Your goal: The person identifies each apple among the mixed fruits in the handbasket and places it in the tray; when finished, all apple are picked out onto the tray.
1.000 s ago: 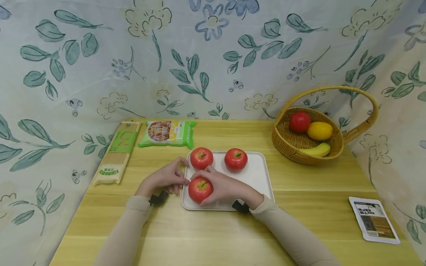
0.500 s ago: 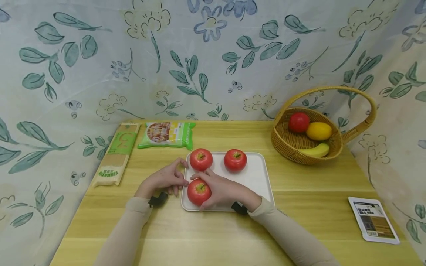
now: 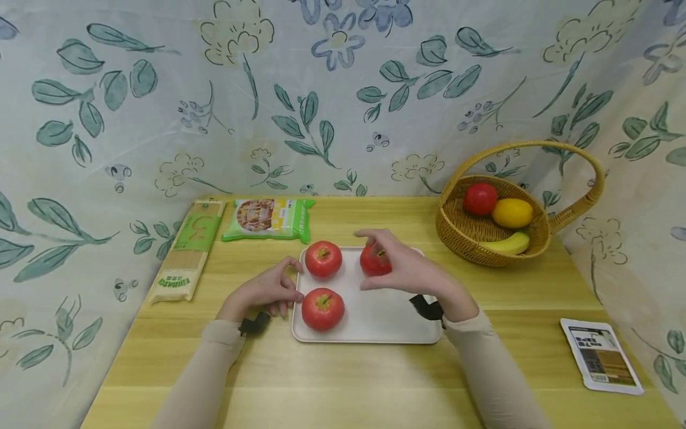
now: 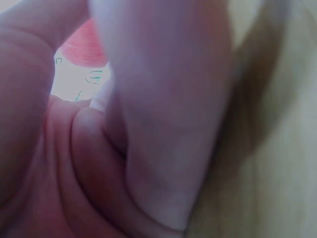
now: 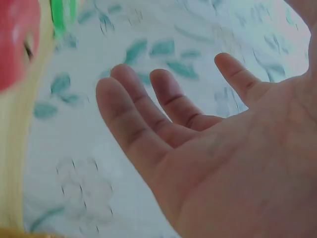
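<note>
Three red apples are on a white tray (image 3: pixel 393 325): a back-left apple (image 3: pixel 323 260), a front-left apple (image 3: pixel 323 310) and a back-right apple (image 3: pixel 373 261). My left hand (image 3: pixel 262 292) rests beside the tray, fingers loosely bent, thumb and index tips at its left rim. In the left wrist view its bent fingers (image 4: pixel 163 114) fill most of the picture. Over the right part of the tray hovers my right hand (image 3: pixel 404 268), partly covering the back-right apple, thumb and fingers spread apart. The right wrist view shows that palm (image 5: pixel 237 163) with nothing in it.
At the back right a wicker basket (image 3: pixel 466 247) holds a red fruit (image 3: pixel 480 199), a yellow lemon-like fruit (image 3: pixel 512 213) and a banana (image 3: pixel 506 243). A noodle pack (image 3: pixel 187 253) and a green food bag (image 3: pixel 268 219) lie back left. A white packet (image 3: pixel 601 356) lies at right.
My right hand has let go of the front-left apple, which stays on the tray, and moved right and back to the back-right apple. My left hand has stayed put.
</note>
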Motion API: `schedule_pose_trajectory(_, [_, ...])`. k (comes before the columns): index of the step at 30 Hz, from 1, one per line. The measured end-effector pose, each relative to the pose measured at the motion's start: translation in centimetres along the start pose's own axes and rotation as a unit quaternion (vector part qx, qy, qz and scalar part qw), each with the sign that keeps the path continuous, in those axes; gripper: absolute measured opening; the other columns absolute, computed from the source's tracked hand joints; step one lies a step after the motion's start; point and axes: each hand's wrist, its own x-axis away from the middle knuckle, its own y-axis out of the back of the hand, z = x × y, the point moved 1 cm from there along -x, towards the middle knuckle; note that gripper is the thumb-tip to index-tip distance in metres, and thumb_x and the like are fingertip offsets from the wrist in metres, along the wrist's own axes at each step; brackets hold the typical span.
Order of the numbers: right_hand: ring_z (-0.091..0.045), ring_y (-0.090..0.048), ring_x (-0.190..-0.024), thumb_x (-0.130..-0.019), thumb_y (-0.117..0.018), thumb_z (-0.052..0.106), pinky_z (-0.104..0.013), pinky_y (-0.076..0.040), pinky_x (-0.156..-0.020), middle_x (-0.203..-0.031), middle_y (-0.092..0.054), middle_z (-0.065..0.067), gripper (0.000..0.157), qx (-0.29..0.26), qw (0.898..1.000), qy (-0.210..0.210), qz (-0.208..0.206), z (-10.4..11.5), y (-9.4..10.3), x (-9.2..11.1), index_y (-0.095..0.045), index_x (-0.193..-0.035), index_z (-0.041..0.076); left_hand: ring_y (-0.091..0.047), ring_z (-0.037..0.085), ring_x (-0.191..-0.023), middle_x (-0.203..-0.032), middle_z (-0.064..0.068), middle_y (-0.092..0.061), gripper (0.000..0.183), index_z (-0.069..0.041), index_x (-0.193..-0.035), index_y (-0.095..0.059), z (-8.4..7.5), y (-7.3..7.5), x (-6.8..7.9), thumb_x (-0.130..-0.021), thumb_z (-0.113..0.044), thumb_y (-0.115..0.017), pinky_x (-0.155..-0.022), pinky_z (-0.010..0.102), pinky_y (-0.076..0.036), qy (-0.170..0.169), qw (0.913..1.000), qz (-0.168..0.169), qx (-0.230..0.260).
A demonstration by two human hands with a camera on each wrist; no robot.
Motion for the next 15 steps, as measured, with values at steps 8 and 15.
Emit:
schedule_pose_trajectory(8, [-0.045,-0.044,-0.144,-0.098,-0.079,0.024,-0.069,-0.036,-0.12,-0.156,-0.04,-0.024,0.088,-0.021,0.979,-0.062,-0.192,-4.9,9.4,4.5,-0.023,-0.165,0.016,-0.066,0.017,-0.05,-0.073,0.006,-0.069,0.065,-0.017,-0.139,-0.037,-0.2,-0.1,0.3,-0.093,-0.025,-0.083,-0.045,0.028,-0.053,0.001,1.0,-0.003,-0.003])
schedule_pose_trajectory(15, [-0.044,-0.028,-0.157,-0.1,-0.074,0.04,-0.062,-0.023,-0.13,-0.17,-0.028,-0.022,0.092,-0.068,0.938,-0.142,-0.308,-11.5,14.3,5.6,-0.017,-0.169,0.023,-0.065,0.017,-0.049,-0.073,0.005,-0.069,0.066,-0.017,-0.139,-0.036,-0.4,-0.1,0.3,-0.093,-0.026,-0.083,-0.046,0.028,-0.053,0.002,1.0,-0.003,-0.003])
